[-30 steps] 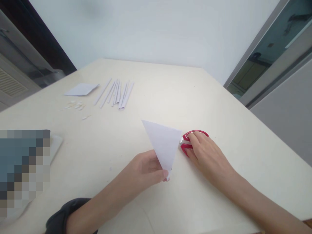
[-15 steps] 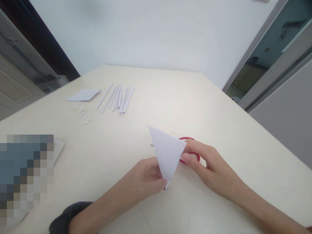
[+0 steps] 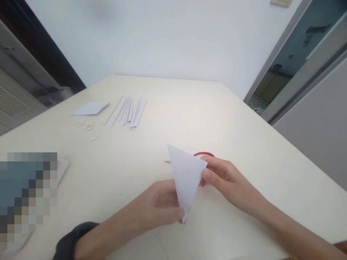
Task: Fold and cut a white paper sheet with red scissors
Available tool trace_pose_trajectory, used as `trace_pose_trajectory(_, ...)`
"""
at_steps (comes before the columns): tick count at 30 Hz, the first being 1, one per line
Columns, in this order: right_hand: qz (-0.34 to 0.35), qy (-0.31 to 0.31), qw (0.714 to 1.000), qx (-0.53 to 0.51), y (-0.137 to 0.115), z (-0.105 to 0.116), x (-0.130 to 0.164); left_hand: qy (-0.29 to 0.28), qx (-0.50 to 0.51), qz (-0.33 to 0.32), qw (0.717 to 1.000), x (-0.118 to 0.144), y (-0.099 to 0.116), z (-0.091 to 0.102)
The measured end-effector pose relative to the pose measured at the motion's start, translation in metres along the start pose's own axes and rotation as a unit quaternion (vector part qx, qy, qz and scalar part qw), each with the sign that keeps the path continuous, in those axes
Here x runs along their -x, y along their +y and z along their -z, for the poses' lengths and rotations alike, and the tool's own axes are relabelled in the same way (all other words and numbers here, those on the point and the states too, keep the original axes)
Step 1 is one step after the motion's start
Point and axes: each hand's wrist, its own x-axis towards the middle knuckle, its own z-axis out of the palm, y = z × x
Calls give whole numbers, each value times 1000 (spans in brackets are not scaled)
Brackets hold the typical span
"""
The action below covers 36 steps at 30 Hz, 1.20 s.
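Observation:
A white sheet of paper (image 3: 187, 177), folded into a narrow triangle with its point down, is held up in front of me. My left hand (image 3: 165, 200) pinches it near the bottom point, thumb in front and fingers behind. At the paper's right edge, my right hand (image 3: 226, 178) is closed with the thumb against the edge; its fingertips are partly hidden behind the paper. A pair of red-handled scissors (image 3: 204, 154) lies on the table behind the paper and my right hand, so only a red handle loop and the metal tip show.
Several rolled white paper sticks (image 3: 139, 113) lie on the far left of the table (image 3: 179, 119). Beside them are a folded white paper (image 3: 90, 108) and several cotton swabs (image 3: 86, 125). A blurred-out flat object (image 3: 24, 195) rests at the left edge. A wall (image 3: 168, 39) stands behind.
My right hand has moved slightly down and left, its thumb now at the paper's right edge. The folded paper and my left hand have dropped slightly.

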Motion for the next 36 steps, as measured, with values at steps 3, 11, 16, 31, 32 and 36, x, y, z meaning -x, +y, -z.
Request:
trace_pose_trajectory(3,9,-16,999,-30,0,0,0,9,-1,6,1000,1,-2,0)
trace_pose_trajectory(11,-15,5,999,-49,0,-8,1,30,-137,6,990,0,-7,0)
trace_pose_trajectory(16,-47,-32,992,-117,5,-19,2,22,-247,83,965,7,15,-12)
trace_pose_trajectory(31,30,80,995,43,8,-34,3,121,-262,62,955,5,15,-22)
trace_pose_trajectory(32,31,86,995,49,9,-35,3,137,-267,61,952,5,14,-22)
trace_pose_trajectory(36,18,97,993,57,11,-37,4,166,-283,55,943,2,7,-19)
